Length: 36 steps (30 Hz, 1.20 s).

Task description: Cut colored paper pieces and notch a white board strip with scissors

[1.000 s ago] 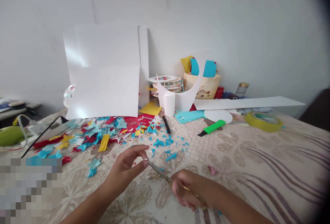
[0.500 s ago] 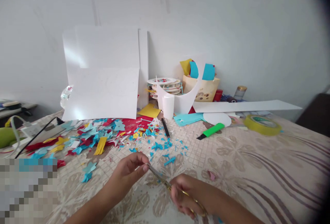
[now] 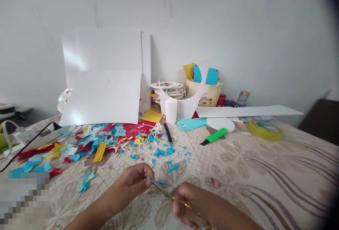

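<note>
My right hand (image 3: 189, 203) is closed around the gold handles of a pair of scissors (image 3: 162, 188), whose blades point up and to the left. The blade tips reach the pinched thumb and fingers of my left hand (image 3: 136, 180). Whatever lies between those fingertips is too small to make out. Small blue paper scraps (image 3: 172, 167) lie on the patterned cloth (image 3: 209, 163) just beyond my hands. A pink scrap (image 3: 215, 183) is to the right of them.
Colourful cut paper (image 3: 90, 140) is heaped at the left. Behind stand white sheets (image 3: 106, 95), a white cylinder (image 3: 171, 111) and a paper bag (image 3: 212, 94). A green cutter (image 3: 217, 135), black pen (image 3: 168, 133) and yellow tape roll (image 3: 265, 131) lie around.
The scissor blades look closer together, and their tips sit at my left fingertips. Both hands appear slightly lower in the view, which has shifted a little.
</note>
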Each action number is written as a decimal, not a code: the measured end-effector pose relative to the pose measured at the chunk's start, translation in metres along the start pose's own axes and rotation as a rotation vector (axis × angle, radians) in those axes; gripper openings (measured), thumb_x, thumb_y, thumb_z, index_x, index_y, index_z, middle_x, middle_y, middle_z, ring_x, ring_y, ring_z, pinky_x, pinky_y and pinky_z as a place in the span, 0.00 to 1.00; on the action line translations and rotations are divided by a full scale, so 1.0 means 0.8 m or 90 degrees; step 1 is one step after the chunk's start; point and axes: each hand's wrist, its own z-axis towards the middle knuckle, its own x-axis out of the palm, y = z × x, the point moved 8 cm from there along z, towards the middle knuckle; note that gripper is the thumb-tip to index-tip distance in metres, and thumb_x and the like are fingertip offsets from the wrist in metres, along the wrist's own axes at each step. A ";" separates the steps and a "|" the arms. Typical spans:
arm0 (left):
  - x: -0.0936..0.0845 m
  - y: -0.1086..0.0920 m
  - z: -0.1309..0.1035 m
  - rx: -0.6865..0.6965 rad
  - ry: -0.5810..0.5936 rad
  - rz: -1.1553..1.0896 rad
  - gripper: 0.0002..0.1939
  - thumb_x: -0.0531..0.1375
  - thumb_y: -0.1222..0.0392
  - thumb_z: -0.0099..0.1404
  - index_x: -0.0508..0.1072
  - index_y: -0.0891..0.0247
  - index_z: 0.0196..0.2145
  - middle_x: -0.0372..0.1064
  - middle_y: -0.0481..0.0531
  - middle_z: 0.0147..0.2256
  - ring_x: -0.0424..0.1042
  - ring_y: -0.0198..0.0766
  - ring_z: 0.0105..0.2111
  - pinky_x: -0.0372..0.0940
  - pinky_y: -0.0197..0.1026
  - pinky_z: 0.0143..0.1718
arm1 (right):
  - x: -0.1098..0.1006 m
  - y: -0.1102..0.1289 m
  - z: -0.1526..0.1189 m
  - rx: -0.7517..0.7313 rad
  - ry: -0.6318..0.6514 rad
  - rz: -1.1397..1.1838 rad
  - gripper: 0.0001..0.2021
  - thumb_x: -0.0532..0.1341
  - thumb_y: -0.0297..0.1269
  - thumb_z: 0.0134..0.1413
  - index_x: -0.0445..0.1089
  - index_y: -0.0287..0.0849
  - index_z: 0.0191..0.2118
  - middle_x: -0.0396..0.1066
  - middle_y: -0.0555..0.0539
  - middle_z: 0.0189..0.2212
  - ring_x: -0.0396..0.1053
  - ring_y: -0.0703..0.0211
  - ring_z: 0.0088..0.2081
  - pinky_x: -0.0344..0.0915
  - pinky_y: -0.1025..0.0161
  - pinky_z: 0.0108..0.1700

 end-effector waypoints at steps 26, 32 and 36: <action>-0.004 0.004 0.002 -0.033 -0.031 -0.048 0.12 0.63 0.53 0.52 0.70 0.66 0.27 0.63 0.47 0.25 0.58 0.31 0.26 0.51 0.34 0.28 | -0.013 0.044 -0.042 -0.093 -0.093 -0.105 0.25 0.53 0.60 0.48 0.66 0.39 0.30 0.60 0.53 0.19 0.56 0.66 0.21 0.53 0.70 0.24; -0.003 -0.001 0.001 0.000 -0.009 -0.051 0.10 0.62 0.55 0.54 0.69 0.65 0.28 0.62 0.47 0.25 0.59 0.32 0.27 0.52 0.35 0.29 | -0.011 0.014 -0.021 -0.048 -0.074 -0.132 0.22 0.54 0.57 0.48 0.66 0.40 0.32 0.61 0.53 0.20 0.57 0.66 0.20 0.53 0.70 0.22; 0.000 -0.006 -0.001 0.007 0.002 -0.053 0.09 0.61 0.56 0.55 0.68 0.65 0.27 0.61 0.48 0.26 0.59 0.33 0.28 0.52 0.35 0.29 | -0.013 0.002 -0.010 -0.041 -0.103 -0.133 0.13 0.57 0.46 0.49 0.68 0.40 0.32 0.64 0.52 0.22 0.58 0.66 0.21 0.52 0.70 0.23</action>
